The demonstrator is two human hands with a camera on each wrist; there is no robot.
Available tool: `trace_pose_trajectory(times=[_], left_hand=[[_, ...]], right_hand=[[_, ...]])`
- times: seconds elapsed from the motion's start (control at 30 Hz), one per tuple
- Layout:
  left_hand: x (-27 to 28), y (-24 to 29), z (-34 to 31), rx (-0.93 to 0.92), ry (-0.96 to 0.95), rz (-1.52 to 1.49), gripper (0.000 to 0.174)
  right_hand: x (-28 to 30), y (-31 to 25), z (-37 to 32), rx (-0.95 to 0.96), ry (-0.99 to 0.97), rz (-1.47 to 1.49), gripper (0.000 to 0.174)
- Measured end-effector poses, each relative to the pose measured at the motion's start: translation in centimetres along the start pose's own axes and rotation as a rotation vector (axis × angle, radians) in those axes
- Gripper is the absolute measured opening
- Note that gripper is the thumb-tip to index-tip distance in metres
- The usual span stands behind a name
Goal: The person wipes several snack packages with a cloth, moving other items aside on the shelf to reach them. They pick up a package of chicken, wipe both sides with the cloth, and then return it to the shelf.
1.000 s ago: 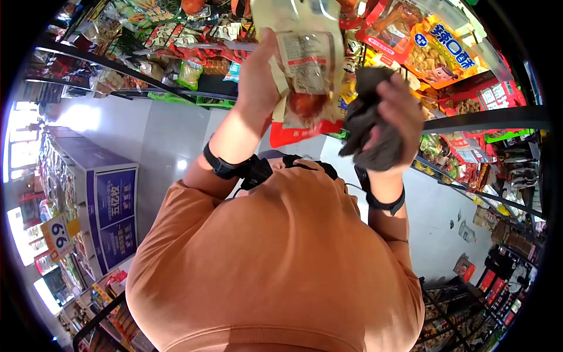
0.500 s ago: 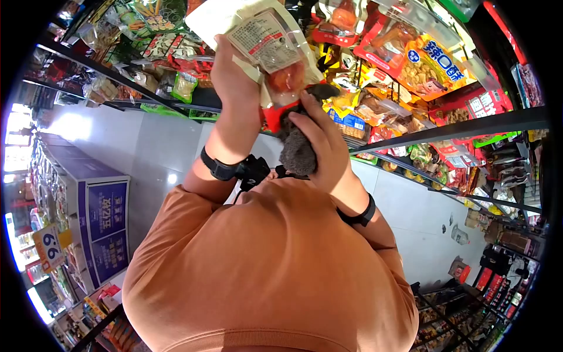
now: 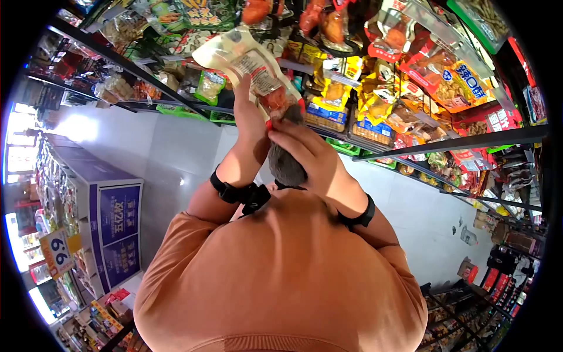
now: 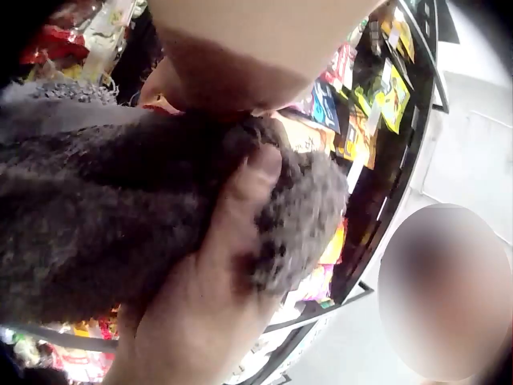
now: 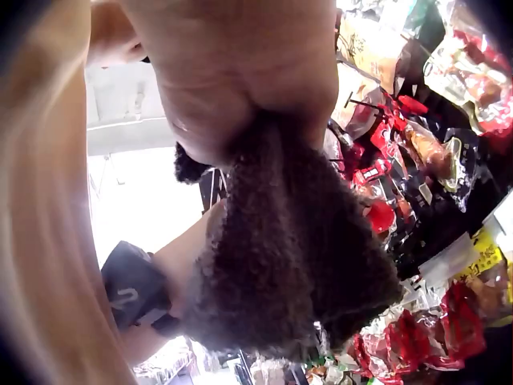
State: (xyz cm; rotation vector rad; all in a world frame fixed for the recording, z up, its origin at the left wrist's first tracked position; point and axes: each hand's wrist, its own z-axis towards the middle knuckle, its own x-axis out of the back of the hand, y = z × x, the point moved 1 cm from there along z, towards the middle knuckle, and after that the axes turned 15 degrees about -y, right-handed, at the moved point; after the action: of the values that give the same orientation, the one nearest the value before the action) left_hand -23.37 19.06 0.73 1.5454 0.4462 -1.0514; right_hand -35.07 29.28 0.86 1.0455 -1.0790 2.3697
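Cloth (image 3: 286, 167) in right hand (image 3: 315, 154) touches packet (image 3: 258, 71) in left hand (image 3: 250, 123).

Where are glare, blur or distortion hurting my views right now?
Head: strong wide-angle bending, black corners, glare on the floor at far left. Left wrist: the grey cloth looks soft, and a blurred oval hides detail at lower right. Right wrist: blown-out white at left, cloth dark in shadow.
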Motion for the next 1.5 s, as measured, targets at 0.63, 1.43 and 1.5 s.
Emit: trace_pose_trajectory(times=[0.63,1.43,1.5], left_hand=[[1.8,-4.8,7.4,-0.49,-0.85,2.569,0.079],[-1.1,-10.3,10.5,0.135,-0.661,2.5,0.077],[-6.4,-9.8,8.9,0.495,-0.668,2.372,0.069]], right_hand=[[4.6,1.9,-15.0,-0.653,0.165,-0.115,0.056],[13.8,9.2,-27.9,-0.738,0.143,-0.119,0.063],[14.0,9.8,-28.3,-0.712,0.15,-0.099,0.062]])
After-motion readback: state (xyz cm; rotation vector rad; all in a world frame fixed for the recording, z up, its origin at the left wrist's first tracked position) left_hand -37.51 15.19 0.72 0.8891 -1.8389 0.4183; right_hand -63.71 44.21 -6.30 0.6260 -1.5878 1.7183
